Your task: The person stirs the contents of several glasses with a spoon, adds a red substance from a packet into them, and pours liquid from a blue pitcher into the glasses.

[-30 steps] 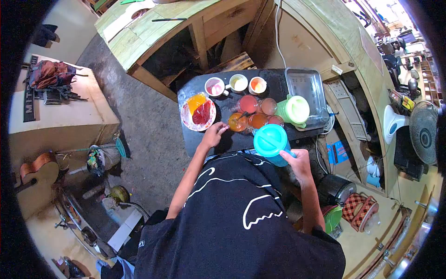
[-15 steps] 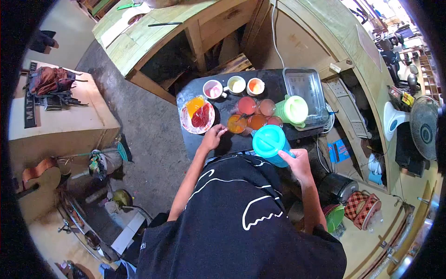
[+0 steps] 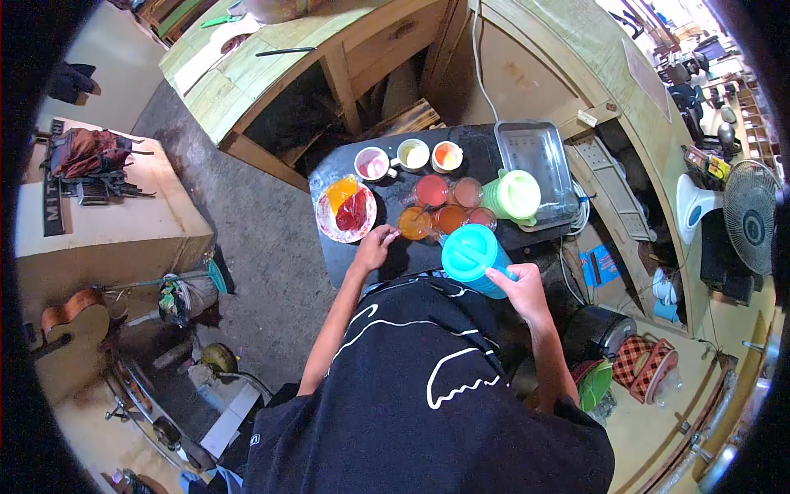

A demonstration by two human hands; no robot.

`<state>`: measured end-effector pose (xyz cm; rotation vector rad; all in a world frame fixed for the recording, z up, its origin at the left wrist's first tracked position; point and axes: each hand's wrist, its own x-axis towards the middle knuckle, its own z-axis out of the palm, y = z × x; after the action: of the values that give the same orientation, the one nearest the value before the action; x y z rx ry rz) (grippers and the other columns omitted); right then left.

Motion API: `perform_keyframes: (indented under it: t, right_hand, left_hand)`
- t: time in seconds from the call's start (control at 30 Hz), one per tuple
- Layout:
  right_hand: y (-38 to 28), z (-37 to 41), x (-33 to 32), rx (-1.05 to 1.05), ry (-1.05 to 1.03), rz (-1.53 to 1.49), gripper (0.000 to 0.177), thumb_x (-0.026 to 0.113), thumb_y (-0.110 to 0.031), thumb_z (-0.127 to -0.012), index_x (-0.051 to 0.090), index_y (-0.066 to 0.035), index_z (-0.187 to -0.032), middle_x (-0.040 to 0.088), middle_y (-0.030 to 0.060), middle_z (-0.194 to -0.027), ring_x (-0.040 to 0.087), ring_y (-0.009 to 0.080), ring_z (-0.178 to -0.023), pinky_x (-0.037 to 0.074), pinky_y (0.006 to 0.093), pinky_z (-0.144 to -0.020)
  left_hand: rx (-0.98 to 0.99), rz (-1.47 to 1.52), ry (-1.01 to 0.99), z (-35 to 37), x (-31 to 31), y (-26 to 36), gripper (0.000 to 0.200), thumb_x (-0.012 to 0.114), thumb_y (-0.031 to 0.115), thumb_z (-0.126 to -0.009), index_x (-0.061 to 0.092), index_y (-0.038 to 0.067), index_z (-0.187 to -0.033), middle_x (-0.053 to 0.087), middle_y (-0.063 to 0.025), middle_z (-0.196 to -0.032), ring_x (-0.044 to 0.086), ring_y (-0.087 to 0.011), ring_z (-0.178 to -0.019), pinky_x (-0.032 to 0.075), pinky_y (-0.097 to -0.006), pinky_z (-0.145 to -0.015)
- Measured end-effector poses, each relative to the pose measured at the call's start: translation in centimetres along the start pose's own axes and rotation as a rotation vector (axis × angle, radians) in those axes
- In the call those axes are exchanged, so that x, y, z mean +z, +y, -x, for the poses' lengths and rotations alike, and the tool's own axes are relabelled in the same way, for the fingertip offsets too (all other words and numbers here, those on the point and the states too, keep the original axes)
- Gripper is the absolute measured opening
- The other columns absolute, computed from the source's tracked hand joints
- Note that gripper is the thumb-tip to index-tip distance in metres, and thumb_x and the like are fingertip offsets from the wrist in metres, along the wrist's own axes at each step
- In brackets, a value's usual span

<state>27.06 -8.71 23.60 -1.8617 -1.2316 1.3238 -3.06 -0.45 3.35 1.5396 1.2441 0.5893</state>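
My right hand [image 3: 525, 290] is wrapped round the handle of a blue lidded pitcher [image 3: 471, 253], held at the near edge of the black table beside several glasses. A glass of orange drink [image 3: 414, 222] stands nearest to my left hand [image 3: 374, 248], whose fingers are pinched together; what is in them, if anything, is too small to make out. Close by are a glass of red drink [image 3: 431, 190] and a darker orange one [image 3: 450, 218]. A green lidded pitcher [image 3: 516, 196] stands behind the blue one. Left of the glasses lies a plate [image 3: 327, 224] with orange and red pieces.
Three cups stand at the back: a pink-stained cup [image 3: 372, 164], a pale-filled cup [image 3: 412, 154] and an orange-stained cup [image 3: 447, 156]. A clear plastic tub [image 3: 539, 148] sits on the right of the black table [image 3: 341, 255]. A wooden counter [image 3: 263, 62] rises beyond; a fan [image 3: 747, 218] stands far right.
The view has shifted slightly, moving the table and its things a little to the left. Both hands keep nearly the same pose, with the blue pitcher still in my right hand.
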Motion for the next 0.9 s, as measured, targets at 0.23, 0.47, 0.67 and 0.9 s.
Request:
perform_keyframes:
  t: [0.23,0.47,0.67,0.9]
  right_hand:
    - [0.0,0.1,0.3,0.013,0.002,0.001,0.047,0.073,-0.024,-0.08,0.046,-0.008,-0.044,0.04,-0.0088,-0.048,0.033,0.0007,-0.046,0.021,0.0257,-0.041]
    - [-0.7,-0.1,0.5,-0.01,-0.003,0.015,0.046,0.073,-0.023,-0.081,0.049,-0.006,-0.046,0.043,-0.0081,-0.048,0.035,0.0007,-0.046,0.023,0.0254,-0.04]
    - [-1.4,0.0,0.4,0.0,0.007,0.029,0.045,0.072,-0.023,-0.081,0.05,-0.005,-0.046,0.044,-0.0076,-0.048,0.036,0.0006,-0.046,0.024,0.0257,-0.041]
    - [-1.4,-0.4,0.2,-0.012,0.001,0.075,0.045,0.072,-0.024,-0.081,0.05,-0.005,-0.046,0.042,-0.0077,-0.048,0.035,0.0011,-0.047,0.023,0.0266,-0.041]
  left_hand:
    - [-0.01,-0.027,0.009,0.1,0.1,0.3,0.017,0.054,0.015,-0.091,0.06,0.001,-0.1,0.064,-0.0157,-0.094,0.062,-0.0291,-0.089,0.047,-0.0362,-0.078]
    - [-0.021,-0.026,0.001,0.3,-0.1,1.0,0.018,0.053,0.015,-0.092,0.06,0.001,-0.1,0.064,-0.0155,-0.093,0.062,-0.0293,-0.089,0.047,-0.0364,-0.078]
    - [0.006,-0.054,0.007,0.3,-0.1,0.8,0.018,0.053,0.017,-0.092,0.06,0.001,-0.1,0.063,-0.0159,-0.092,0.062,-0.0298,-0.088,0.047,-0.0367,-0.078]
    - [-0.02,-0.032,-0.007,0.2,0.1,0.2,0.018,0.053,0.016,-0.092,0.059,0.001,-0.101,0.063,-0.0156,-0.093,0.061,-0.0285,-0.09,0.046,-0.0362,-0.079]
